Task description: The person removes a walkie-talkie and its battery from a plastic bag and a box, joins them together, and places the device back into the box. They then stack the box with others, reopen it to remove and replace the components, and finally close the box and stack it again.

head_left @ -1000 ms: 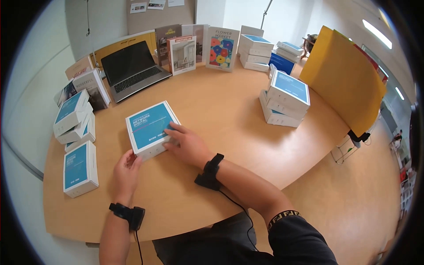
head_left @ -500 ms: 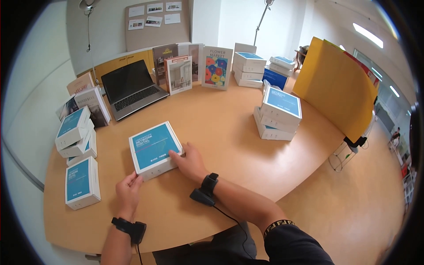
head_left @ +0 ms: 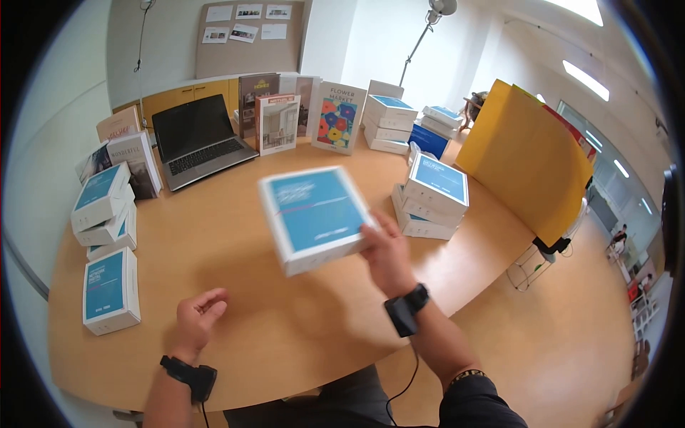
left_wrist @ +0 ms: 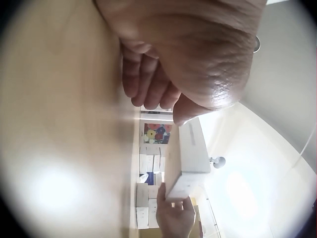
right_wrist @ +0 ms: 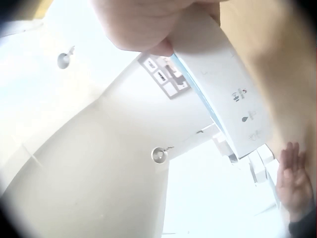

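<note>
A white box with a blue top (head_left: 314, 208) hangs over the middle of the table, its shadow on the wood below. My right hand (head_left: 389, 255) grips it at its right front corner, thumb on the blue top and fingers hidden beneath. The right wrist view shows the box's white side (right_wrist: 225, 89) with small printed marks. My left hand (head_left: 201, 319) rests low at the table, apart from the box and holding nothing. In the left wrist view its fingers (left_wrist: 143, 82) bend loosely beside the tabletop.
Similar boxes are stacked at the left (head_left: 107, 207), with a single box (head_left: 112, 291) in front of them. Another stack (head_left: 433, 196) stands at right. A laptop (head_left: 203, 139), upright books (head_left: 278, 125) and further boxes (head_left: 389, 123) line the back. A yellow panel (head_left: 524, 160) borders the right edge.
The box, earlier on the table between both hands, has been lifted and carried to the right by my right hand. My left hand has let go of its corner.
</note>
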`<state>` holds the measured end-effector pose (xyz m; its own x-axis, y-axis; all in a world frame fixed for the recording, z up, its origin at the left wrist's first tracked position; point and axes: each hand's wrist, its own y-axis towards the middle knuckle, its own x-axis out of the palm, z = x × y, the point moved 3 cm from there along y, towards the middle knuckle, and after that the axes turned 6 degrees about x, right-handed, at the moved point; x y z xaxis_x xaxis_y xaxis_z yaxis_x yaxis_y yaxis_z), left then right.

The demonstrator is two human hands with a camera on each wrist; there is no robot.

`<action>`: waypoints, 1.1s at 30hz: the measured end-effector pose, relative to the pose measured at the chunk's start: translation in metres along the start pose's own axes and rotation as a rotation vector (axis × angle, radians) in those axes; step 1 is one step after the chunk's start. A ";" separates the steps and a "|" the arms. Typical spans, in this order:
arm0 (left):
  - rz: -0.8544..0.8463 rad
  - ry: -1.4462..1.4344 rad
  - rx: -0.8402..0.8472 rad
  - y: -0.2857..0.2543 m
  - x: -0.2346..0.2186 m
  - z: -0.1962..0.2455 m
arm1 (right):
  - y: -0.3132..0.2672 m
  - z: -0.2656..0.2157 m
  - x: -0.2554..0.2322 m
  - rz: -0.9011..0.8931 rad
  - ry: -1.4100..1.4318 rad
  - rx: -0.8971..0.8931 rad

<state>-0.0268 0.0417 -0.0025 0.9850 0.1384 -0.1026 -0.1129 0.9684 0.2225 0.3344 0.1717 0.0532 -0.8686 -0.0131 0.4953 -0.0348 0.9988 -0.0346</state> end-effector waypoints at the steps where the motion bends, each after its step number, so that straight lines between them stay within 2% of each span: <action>1: 0.010 -0.026 -0.024 0.000 -0.001 0.001 | 0.007 -0.017 -0.020 -0.002 -0.014 -0.095; 7: 0.007 -0.077 -0.032 0.002 -0.003 -0.008 | 0.019 -0.127 -0.081 0.330 -0.083 -0.542; 11: 0.001 -0.044 -0.017 0.003 -0.002 -0.010 | 0.056 -0.160 -0.142 0.467 -0.208 -0.613; 13: 0.002 -0.044 -0.028 0.002 -0.001 -0.007 | 0.077 -0.165 -0.184 0.632 -0.764 -0.477; 14: 0.008 -0.041 -0.033 0.002 -0.002 -0.005 | 0.060 -0.163 -0.162 0.620 -0.744 -0.460; 18: 0.009 -0.027 -0.040 0.002 -0.002 -0.004 | 0.067 -0.147 -0.179 0.563 -0.709 -0.532; 20: 0.009 -0.044 -0.034 0.003 -0.002 -0.005 | 0.065 -0.134 -0.181 0.513 -0.854 -0.677; 23: 0.016 -0.061 -0.045 0.003 -0.001 -0.002 | 0.056 -0.118 -0.181 0.511 -1.006 -0.623; 24: 0.020 -0.058 -0.048 0.003 -0.001 -0.003 | 0.072 -0.109 -0.200 0.422 -0.868 -0.650; 25: 0.026 -0.062 -0.047 0.003 -0.002 -0.005 | 0.082 -0.106 -0.222 0.418 -0.866 -0.645; 27: 0.034 -0.061 -0.049 0.003 -0.002 -0.004 | 0.087 -0.103 -0.231 0.332 -0.812 -0.591; 31: 0.100 -0.040 -0.063 0.005 -0.008 -0.003 | 0.096 -0.114 -0.248 0.283 -0.753 -0.503; 33: 0.127 -0.052 -0.067 0.005 -0.011 -0.005 | 0.108 -0.115 -0.266 0.313 -0.929 -0.563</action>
<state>-0.0385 0.0466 -0.0053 0.9675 0.2514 -0.0270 -0.2437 0.9557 0.1653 0.6188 0.2885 0.0175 -0.8390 0.4460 -0.3117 0.2728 0.8404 0.4684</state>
